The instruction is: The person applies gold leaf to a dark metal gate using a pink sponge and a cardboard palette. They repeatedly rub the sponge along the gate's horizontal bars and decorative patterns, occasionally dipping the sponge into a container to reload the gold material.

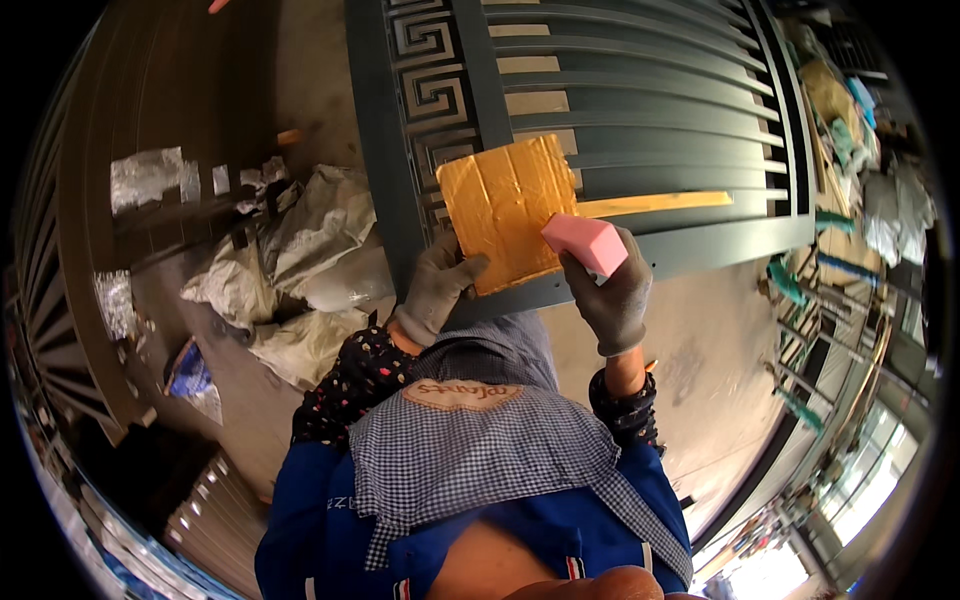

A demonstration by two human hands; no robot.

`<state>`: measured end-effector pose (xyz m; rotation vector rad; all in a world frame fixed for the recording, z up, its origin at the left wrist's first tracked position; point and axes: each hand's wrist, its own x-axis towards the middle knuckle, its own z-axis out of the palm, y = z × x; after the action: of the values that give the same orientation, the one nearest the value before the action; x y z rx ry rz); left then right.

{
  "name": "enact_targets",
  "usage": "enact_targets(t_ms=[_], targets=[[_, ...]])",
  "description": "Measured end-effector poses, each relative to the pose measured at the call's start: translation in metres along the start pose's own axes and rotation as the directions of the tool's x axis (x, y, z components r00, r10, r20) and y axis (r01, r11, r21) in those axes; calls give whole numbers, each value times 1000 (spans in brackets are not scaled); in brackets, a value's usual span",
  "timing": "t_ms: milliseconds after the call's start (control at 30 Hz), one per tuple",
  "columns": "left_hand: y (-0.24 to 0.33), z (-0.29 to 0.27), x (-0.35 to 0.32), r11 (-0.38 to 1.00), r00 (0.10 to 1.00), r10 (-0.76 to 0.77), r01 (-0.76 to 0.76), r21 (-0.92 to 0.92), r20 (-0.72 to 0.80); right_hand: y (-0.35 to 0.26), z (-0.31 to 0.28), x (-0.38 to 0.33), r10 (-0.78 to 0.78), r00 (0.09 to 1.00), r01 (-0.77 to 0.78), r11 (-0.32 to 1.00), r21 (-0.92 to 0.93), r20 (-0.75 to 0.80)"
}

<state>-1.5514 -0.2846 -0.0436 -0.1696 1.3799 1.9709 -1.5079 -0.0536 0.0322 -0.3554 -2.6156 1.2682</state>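
My left hand (437, 285), in a grey glove, grips the lower left corner of a square gold-yellow board (505, 205) with raised ridges. The thumb lies on its face. In my gloved right hand (612, 295) is a pink sponge block (588, 243), whose upper left end overlaps the board's lower right edge. I cannot tell whether the two touch. Behind the board, a long gold-yellow strip (655, 204) stretches to the right across a dark grey metal gate panel (640, 130). The panel lies in front of me, with slats and a cut-out key pattern on its left.
Crumpled pale plastic sacks (320, 225) lie on the floor to the left, near a dark brown slatted panel (75, 220). A blue and white bag (193, 375) sits below them. Metal racks with green parts (800, 340) stand at the right.
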Motion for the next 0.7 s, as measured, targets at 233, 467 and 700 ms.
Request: enact_targets(t_ms=[233,467,700], targets=[[-44,78,14,972,993,38,-64,-227,-115,45,-22,30,-239,964,245,969,-36,120],[-92,133,30,956,984,109,-142,-256,-139,81,-73,28,-306,887,357,929,-95,347],[-100,182,17,933,967,165,-216,-287,-194,104,-107,23,-398,849,461,879,-119,347]])
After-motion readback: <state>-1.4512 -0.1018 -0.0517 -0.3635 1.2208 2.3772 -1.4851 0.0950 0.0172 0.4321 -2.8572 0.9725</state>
